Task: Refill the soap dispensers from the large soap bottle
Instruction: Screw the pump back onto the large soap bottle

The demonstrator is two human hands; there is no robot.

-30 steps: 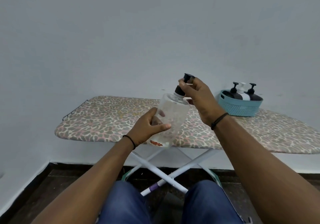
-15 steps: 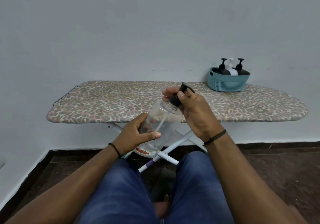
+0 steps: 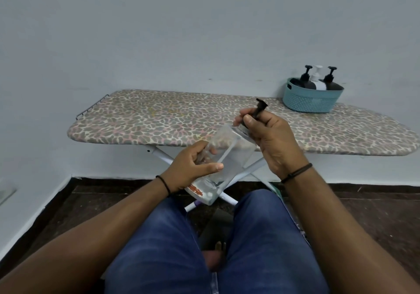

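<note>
clear plastic, that's what we've got: a nearly empty transparent soap dispenser bottle [image 3: 227, 159], tilted in front of our knees and below the near edge of the leopard-print ironing board [image 3: 181, 121]. our left hand [image 3: 193, 168] wraps its lower body, while our right hand [image 3: 268, 139] pinches the black pump head [image 3: 259, 109] at its neck. far right on the board, a teal woven plastic basket [image 3: 311, 101] holds three more pump dispensers [image 3: 317, 81].
</note>
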